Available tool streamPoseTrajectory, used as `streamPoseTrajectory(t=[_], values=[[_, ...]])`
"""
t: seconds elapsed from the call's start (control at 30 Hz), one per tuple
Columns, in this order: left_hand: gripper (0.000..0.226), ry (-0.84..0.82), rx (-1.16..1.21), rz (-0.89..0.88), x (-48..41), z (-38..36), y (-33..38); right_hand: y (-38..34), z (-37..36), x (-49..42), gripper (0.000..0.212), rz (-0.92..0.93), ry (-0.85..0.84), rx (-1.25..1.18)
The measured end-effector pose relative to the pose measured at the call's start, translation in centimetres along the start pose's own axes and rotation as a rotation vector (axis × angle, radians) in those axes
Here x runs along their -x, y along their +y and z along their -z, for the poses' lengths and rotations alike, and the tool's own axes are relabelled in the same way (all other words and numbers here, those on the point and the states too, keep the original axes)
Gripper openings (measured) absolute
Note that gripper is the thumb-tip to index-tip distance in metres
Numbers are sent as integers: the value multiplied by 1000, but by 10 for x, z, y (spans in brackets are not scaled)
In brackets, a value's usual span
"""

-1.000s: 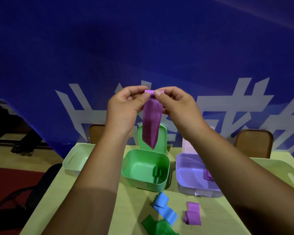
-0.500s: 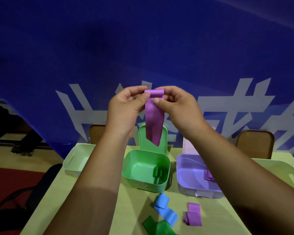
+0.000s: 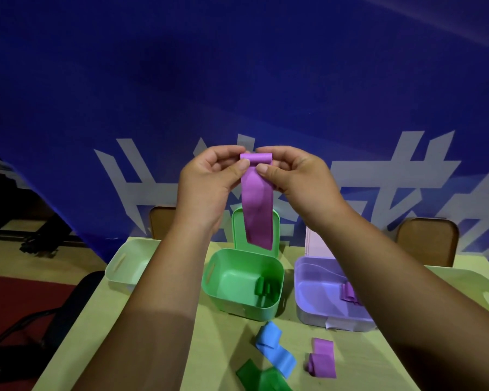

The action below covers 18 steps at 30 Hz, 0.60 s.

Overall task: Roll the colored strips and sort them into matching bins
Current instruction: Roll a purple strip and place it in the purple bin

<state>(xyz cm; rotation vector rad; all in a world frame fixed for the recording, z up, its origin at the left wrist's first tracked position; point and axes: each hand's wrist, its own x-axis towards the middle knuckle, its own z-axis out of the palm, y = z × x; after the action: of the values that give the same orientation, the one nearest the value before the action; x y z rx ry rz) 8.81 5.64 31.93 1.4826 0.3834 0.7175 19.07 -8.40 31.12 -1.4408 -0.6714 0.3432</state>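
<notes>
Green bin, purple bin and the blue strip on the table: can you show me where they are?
green bin [image 3: 228, 280], head view, on its bare inner left wall.
purple bin [image 3: 316, 289], head view, on its bare inside floor.
blue strip [image 3: 278, 356], head view, on its flat middle part.

Two forearms reach in from the near edge, bare all the way to the wrists. The left hand [image 3: 206, 187] and right hand [image 3: 305, 182] are bare too, with short, plain thumbnails.

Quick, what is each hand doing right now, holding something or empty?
Left hand: closed, pinching the rolled top of the purple strip.
Right hand: closed, pinching the same rolled top.
</notes>
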Motion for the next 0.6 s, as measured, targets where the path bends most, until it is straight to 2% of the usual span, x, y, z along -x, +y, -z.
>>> streamPoseTrajectory(t=[0.13, 0.3, 0.6], values=[[25, -4, -56, -26, 0, 2, -3, 4, -1, 1, 25, -3, -8, 67], [29, -37, -50, -30, 1, 3, -2, 3, -5, 0, 14, 12, 61, 89], [28, -59, 45, 97, 1, 3, -1, -4, -4, 3, 19, 28, 55, 108]])
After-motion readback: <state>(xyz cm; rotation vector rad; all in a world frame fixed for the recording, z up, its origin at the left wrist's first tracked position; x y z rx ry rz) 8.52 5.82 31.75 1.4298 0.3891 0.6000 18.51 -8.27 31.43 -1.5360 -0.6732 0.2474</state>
